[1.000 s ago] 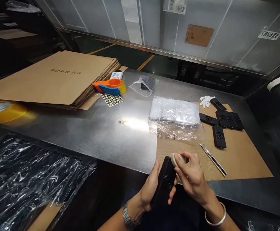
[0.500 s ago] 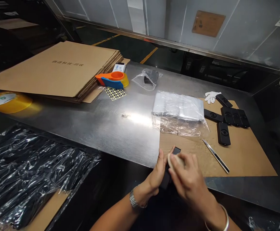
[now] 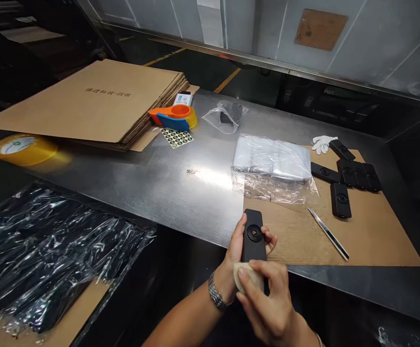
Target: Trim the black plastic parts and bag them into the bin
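My left hand (image 3: 236,246) grips a black rectangular plastic part (image 3: 254,248) that has a round recess with a hole in its broad face. The part points away from me, tilted up, just off the near edge of the table. Pinched in my right hand (image 3: 271,299) is a pale, rounded pad (image 3: 246,275), pressed against the near end of the part. My fingers hide some of the pad and that end. On the cardboard sheet (image 3: 372,231) lie several similar black parts (image 3: 341,199) and a utility knife (image 3: 328,234).
A clear bag of white packets (image 3: 271,156) overlaps the cardboard. Further left are a tape dispenser (image 3: 174,117), a sticker sheet (image 3: 177,138), a bagged dark item (image 3: 229,114) and stacked cardboard (image 3: 112,103). A white glove (image 3: 321,143) lies at the back right. Black plastic wrap (image 3: 51,255) fills the lower left.
The black part has turned so its broad face with the recess shows. My right hand and the pad have moved down to its near end. The camera view has shifted slightly.
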Demonstrator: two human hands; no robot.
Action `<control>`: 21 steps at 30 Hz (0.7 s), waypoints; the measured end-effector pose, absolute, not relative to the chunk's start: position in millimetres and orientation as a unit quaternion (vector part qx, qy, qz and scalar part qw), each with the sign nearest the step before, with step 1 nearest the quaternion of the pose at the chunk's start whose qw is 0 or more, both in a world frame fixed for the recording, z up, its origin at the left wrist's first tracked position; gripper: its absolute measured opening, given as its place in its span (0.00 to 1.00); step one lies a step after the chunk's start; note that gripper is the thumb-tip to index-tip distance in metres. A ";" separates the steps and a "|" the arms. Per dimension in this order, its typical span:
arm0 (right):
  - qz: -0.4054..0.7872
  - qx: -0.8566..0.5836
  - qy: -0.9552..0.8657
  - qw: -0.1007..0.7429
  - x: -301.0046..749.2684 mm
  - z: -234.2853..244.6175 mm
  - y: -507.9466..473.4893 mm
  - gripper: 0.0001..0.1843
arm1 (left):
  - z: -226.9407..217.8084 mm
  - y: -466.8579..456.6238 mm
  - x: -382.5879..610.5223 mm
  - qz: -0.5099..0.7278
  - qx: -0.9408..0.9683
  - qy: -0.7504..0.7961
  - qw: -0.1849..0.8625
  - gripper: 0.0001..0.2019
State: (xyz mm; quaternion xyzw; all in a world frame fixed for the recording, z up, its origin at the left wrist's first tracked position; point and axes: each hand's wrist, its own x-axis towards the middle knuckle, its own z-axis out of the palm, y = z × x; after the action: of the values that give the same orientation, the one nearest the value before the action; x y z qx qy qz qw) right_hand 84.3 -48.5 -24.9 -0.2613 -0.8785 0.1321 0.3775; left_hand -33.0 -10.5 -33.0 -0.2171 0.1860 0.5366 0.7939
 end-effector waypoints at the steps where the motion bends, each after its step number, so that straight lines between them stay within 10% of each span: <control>1: 0.108 -0.252 -0.881 0.385 84.9 -27.5 -49.1 0.22 | -31.9 -10.1 -31.2 0.537 -0.234 0.187 0.788 0.21; 15: -0.066 -0.491 -0.829 0.260 148.2 -90.4 48.7 0.21 | -19.4 -16.3 -44.2 0.589 -0.022 0.346 0.730 0.08; 21: -0.073 -0.533 -0.820 0.196 159.0 -91.0 67.1 0.20 | -25.2 -22.4 -41.4 0.571 0.014 0.412 0.710 0.17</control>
State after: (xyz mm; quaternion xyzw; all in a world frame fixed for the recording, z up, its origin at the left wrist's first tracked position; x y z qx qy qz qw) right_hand 159.0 67.1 -91.0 -0.5333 -0.8196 -0.0733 0.1962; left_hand -41.4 -22.4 -25.2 0.0140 0.4116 0.5707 0.7104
